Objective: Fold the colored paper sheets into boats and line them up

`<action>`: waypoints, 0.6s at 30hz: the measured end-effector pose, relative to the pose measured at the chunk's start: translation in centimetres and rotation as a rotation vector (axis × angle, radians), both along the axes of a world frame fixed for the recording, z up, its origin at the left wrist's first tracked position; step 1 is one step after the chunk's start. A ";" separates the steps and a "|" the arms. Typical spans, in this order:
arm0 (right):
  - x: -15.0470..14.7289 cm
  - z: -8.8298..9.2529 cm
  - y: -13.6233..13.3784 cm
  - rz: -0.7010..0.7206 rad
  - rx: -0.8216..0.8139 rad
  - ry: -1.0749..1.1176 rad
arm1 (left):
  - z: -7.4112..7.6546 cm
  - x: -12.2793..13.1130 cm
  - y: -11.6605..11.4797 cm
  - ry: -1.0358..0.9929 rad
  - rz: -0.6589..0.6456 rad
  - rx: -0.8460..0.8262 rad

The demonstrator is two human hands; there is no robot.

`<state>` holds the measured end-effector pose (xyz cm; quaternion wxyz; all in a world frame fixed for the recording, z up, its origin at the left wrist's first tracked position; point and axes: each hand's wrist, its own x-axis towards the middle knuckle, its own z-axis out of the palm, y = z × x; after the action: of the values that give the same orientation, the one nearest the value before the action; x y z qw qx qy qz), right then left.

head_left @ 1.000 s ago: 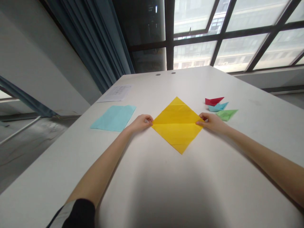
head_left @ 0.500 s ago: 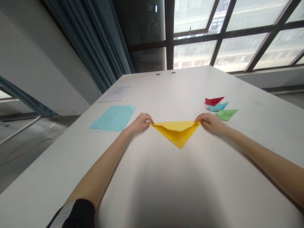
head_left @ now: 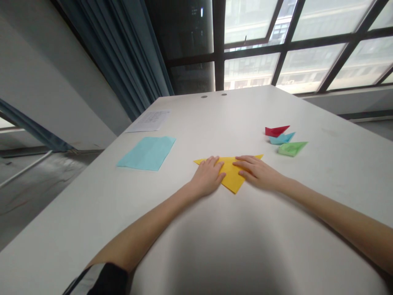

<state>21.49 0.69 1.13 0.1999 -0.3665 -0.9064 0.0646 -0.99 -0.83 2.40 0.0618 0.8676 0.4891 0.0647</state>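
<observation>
A yellow paper (head_left: pixel 231 176) folded into a downward-pointing triangle lies on the white table (head_left: pixel 215 237). My left hand (head_left: pixel 208 177) rests flat on the triangle's left half, fingers stretched out. My right hand (head_left: pixel 257 172) lies flat on its right half, fingers extended toward the middle. Both palms press the paper against the tabletop; only the centre strip and the two outer corners of the triangle show.
A light blue sheet (head_left: pixel 147 152) lies to the left, a white printed sheet (head_left: pixel 149 121) beyond it. Three small folded shapes sit at the right: red (head_left: pixel 275 130), blue (head_left: pixel 281 138), green (head_left: pixel 291 148). Windows and a dark curtain stand behind the table's far edge.
The yellow square was folded in half into a triangle while held by its side corners. Both hands then let go of the corners and moved inward to lie flat on it.
</observation>
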 end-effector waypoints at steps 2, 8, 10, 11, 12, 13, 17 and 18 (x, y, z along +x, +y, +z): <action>-0.5 -0.3 -0.4 0.014 -0.009 -0.048 | -0.7 0.5 -0.6 0.034 0.004 -0.057; -0.3 -0.7 -0.8 -0.008 -0.050 -0.192 | -1.2 0.4 -0.9 0.053 0.017 -0.077; -0.1 -0.8 -0.8 -0.032 -0.063 -0.227 | -1.0 0.3 -0.8 0.061 0.046 -0.103; 0.0 -0.8 -0.8 -0.047 -0.071 -0.242 | -0.9 0.3 -0.8 0.066 0.076 -0.123; 0.1 -0.8 -0.7 -0.062 -0.083 -0.255 | -0.8 0.2 -0.8 0.075 0.115 -0.148; 0.2 -0.8 -0.7 -0.074 -0.097 -0.269 | -0.7 0.1 -0.8 0.086 0.164 -0.171; 1.0 -0.9 -0.2 -0.077 -0.151 -0.306 | -0.4 -0.5 -0.6 0.136 0.316 -0.211; 1.2 -0.9 0.0 -0.073 -0.160 -0.312 | -0.4 -0.6 -0.5 0.145 0.327 -0.209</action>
<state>22.73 0.68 0.22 0.0293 -0.4193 -0.9045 0.0718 -1.60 -1.35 1.95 0.1050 0.7679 0.6307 -0.0397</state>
